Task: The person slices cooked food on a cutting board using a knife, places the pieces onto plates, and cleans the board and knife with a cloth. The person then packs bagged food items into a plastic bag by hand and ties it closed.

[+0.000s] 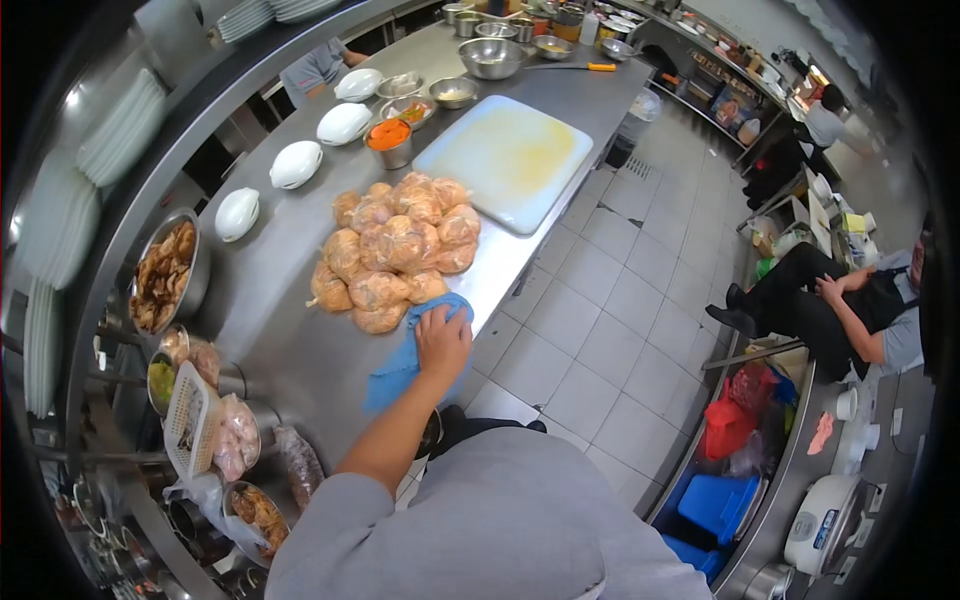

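Observation:
My left hand (443, 343) presses on a blue cloth (397, 378) near the front edge of the steel table (270, 345). The cloth spreads out under the fingers and toward my forearm. Just beyond the fingertips lies a heap of tied plastic bags (400, 243) with orange-brown food inside; the cloth touches or nearly touches the nearest bags. Behind the heap, at the table's right edge, is a white cutting board (508, 160) with a yellow stain. My right hand does not show.
White lidded dishes (297, 164) and a metal pot of orange food (390, 142) stand beyond the heap. Metal bowls (492, 58) are at the far end. Meat fills a bowl (170, 275) at left. A seated person (850, 300) is at right, others farther off.

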A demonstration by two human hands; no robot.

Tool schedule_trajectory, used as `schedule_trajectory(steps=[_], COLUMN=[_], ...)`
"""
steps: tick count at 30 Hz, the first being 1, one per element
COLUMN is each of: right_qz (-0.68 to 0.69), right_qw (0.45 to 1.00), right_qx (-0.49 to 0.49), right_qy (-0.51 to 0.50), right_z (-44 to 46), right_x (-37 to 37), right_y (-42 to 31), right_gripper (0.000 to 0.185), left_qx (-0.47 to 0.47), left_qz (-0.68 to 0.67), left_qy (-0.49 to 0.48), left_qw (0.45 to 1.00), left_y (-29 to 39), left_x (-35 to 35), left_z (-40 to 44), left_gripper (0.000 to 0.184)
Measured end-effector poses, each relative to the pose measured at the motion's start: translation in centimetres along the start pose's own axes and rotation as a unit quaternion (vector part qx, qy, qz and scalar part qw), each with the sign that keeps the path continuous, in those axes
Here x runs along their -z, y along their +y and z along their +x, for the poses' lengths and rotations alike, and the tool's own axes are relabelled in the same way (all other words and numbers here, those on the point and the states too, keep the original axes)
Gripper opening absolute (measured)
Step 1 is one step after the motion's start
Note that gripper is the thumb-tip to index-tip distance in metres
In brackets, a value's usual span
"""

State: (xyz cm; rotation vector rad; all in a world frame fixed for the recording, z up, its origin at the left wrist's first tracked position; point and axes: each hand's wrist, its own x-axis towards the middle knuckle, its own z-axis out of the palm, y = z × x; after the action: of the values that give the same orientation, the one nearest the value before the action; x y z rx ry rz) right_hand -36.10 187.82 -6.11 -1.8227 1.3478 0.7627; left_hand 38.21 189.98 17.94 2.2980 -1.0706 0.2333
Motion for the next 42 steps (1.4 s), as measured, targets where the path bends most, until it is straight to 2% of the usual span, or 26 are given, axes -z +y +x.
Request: schedule_trajectory(steps=[3,6,11,13,17,19,21,22,23,24,25,27,28,29,30,33,34,36,38,42], right_qz=[0.061,0.129,0.179,0.187,0.091,0.05,-0.149,-0.12,-0.089,-0.059,-0.065,-0.134,-0.09,-0.042,0.008,0.09,0.09,0.074,0.087,0.094], right_qw=[0.996,0.98,0.969,0.968,0.99,0.999,0.976,0.986,0.992,0.995,0.995,0.977,0.988,0.995,0.997,0.991,0.99,0.99,0.99,0.989], right_qx=[-0.021,-0.021,0.003,0.005,-0.014,-0.005,0.14,0.087,0.033,-0.02,-0.014,0.16,0.125,0.092,0.062,0.003,0.017,0.019,0.003,-0.019], right_qy=[0.069,0.152,0.173,0.168,0.107,-0.012,-0.074,-0.078,-0.077,-0.073,-0.068,-0.037,-0.013,0.015,0.045,0.096,0.108,0.118,0.115,0.11], right_z=[1.0,0.1,0.2,0.8,-0.8,-1.3,-1.5,3.5,5.9,5.6,5.9,7.1,7.7,4.3,-1.8,2.1,2.2,0.8,0.1,-1.1], right_x=[3.6,9.3,13.0,12.3,9.4,8.4,7.2,2.0,-1.1,-1.6,-1.1,-0.8,-0.5,3.4,9.7,9.4,9.9,12.2,12.9,13.2], right_y=[-5.0,-13.1,-18.2,-17.7,-14.8,-12.6,-10.0,-4.6,-2.2,-2.9,-3.3,-3.5,-3.4,-7.6,-15.2,-16.2,-16.9,-18.7,-18.6,-17.2], right_gripper=[0.053,0.053,0.055,0.056,0.059,0.057,0.051,0.05,0.049,0.048,0.048,0.048,0.05,0.051,0.053,0.056,0.057,0.058,0.059,0.059], left_qx=[0.005,-0.007,-0.009,-0.006,-0.002,-0.002,-0.011,-0.01,-0.012,-0.014,-0.011,-0.005,-0.003,-0.004,-0.007,-0.017,-0.032,-0.097,-0.17,-0.155], left_qz=[0.014,0.021,0.014,0.014,0.012,0.015,0.03,0.029,0.027,0.026,0.027,0.021,0.022,0.019,0.015,0.03,0.023,-0.001,-0.066,-0.061], left_qy=[-0.007,0.001,-0.006,-0.007,-0.016,-0.016,-0.006,-0.004,-0.004,0.0,0.009,-0.008,-0.004,0.004,0.01,0.011,0.006,-0.077,-0.107,-0.084], left_qw=[1.0,1.0,1.0,1.0,1.0,1.0,0.999,1.0,1.0,1.0,1.0,1.0,1.0,1.0,1.0,0.999,0.999,0.992,0.977,0.982], left_y=[0.5,0.3,0.8,0.9,0.5,0.4,0.4,0.4,0.6,0.7,0.8,0.8,0.6,0.5,0.7,0.7,0.2,-2.5,-6.0,-6.3], left_x=[-0.5,-0.7,-0.3,-0.1,-0.1,-0.2,-0.2,0.0,0.1,0.2,0.3,0.6,0.7,0.4,0.2,0.3,0.5,1.1,1.2,1.4], left_z=[0.5,0.2,0.4,0.3,0.2,0.4,0.4,0.1,0.0,0.6,0.6,0.7,0.7,0.5,0.5,0.5,1.4,2.9,5.5,7.4], left_gripper=[0.032,0.033,0.033,0.034,0.034,0.034,0.034,0.034,0.034,0.033,0.033,0.031,0.031,0.03,0.03,0.03,0.03,0.03,0.029,0.029])
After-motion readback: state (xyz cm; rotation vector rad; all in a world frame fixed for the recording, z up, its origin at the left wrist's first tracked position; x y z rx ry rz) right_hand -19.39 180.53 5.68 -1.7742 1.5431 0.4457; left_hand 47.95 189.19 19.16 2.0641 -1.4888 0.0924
